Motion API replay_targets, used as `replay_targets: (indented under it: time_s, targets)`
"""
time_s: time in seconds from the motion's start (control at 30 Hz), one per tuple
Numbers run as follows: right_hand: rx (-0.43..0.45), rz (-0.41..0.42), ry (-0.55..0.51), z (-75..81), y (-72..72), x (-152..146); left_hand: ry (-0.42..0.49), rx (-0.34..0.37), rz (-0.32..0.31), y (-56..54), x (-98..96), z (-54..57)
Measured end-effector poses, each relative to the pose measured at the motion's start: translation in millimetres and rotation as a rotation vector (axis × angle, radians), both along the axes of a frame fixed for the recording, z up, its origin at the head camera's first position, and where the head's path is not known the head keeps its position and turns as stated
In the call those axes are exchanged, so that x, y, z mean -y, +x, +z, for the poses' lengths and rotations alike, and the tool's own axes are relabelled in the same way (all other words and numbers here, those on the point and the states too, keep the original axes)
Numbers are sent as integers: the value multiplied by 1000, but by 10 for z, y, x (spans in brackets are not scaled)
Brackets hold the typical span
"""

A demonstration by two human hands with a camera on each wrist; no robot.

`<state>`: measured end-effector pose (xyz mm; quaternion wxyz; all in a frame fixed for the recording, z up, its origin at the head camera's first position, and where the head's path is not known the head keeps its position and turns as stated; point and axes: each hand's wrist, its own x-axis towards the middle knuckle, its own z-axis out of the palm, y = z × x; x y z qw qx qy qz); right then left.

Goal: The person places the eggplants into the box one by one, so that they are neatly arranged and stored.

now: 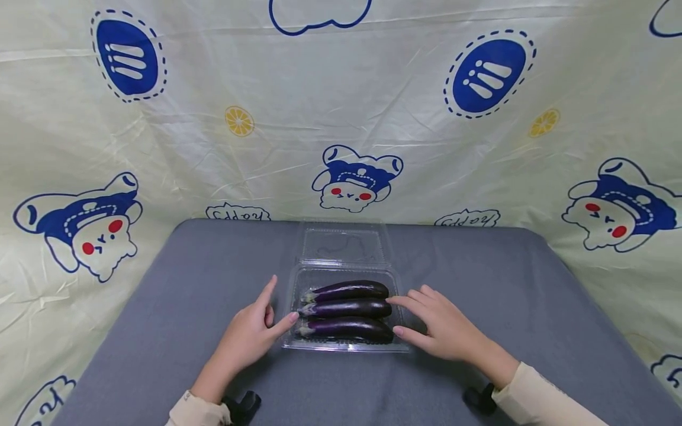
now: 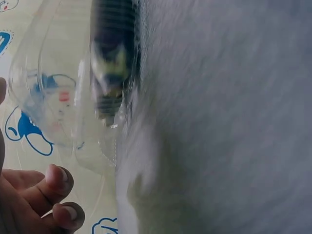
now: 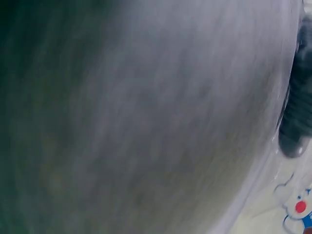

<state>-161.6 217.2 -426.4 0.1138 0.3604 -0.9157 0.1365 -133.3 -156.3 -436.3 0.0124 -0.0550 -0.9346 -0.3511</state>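
Three dark purple eggplants [image 1: 348, 308] lie side by side in a clear plastic clamshell container [image 1: 346, 348], their stem ends to the left. The container's lid [image 1: 343, 245] is folded back, away from the person. My left hand [image 1: 249, 331] is by the container's left side, thumb toward the stem ends and index finger extended. My right hand [image 1: 444, 325] is over the right side, index finger and thumb close to the eggplants' rounded ends; contact is unclear. In the left wrist view, an eggplant [image 2: 114, 53] shows above the left fingers [image 2: 58, 180]. The right wrist view catches one eggplant [image 3: 297, 107].
A grey cloth [image 1: 213, 260] covers the table. Behind it hangs a pale curtain [image 1: 341, 89] printed with blue cartoon figures. Black wrist devices [image 1: 242, 408] sit near both cream sleeves [image 1: 543, 396].
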Motion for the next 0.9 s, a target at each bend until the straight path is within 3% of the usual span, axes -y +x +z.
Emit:
replay_targets:
  time_s: [0.4,0.7,0.9]
  targets:
    - [200,-194,-127,-27,-342,-258,55,28,-62,-371,135,64]
    - [352,-192,-247,-78,-702,-175,64,46,-83,-691,126,52]
    - [457,-245,-311,-101,-871,-40,57,88,-96,-883,48,95]
